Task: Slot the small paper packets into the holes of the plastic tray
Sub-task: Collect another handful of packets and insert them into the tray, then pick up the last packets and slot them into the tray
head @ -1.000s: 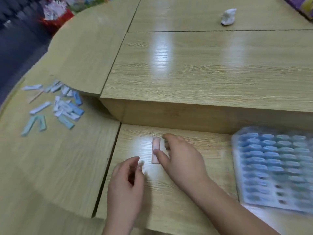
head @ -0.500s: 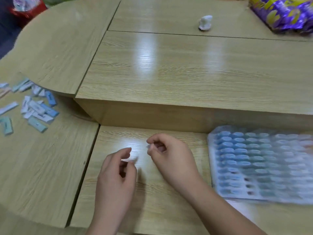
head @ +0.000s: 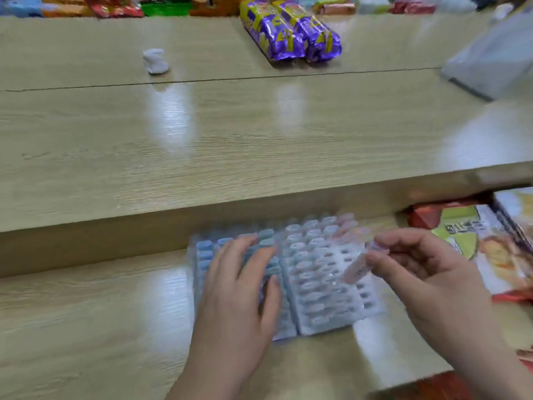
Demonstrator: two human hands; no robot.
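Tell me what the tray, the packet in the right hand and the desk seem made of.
Tray: thin moulded plastic, whitish and slightly glossy, judging by its punched holes and sheen.
Packet: probably paper, matt and pinkish, though blur leaves it open; the right hand pinches it.
Desk: wood-grain laminate or varnished wood, glossy, with bright lamp reflections.

Plastic tray (head: 367, 306) flat on counter (head: 101, 313); most holes hold blue packets (head: 314, 287), some right-side holes empty. One pink packet (head: 353, 269), tilted, above its right side.
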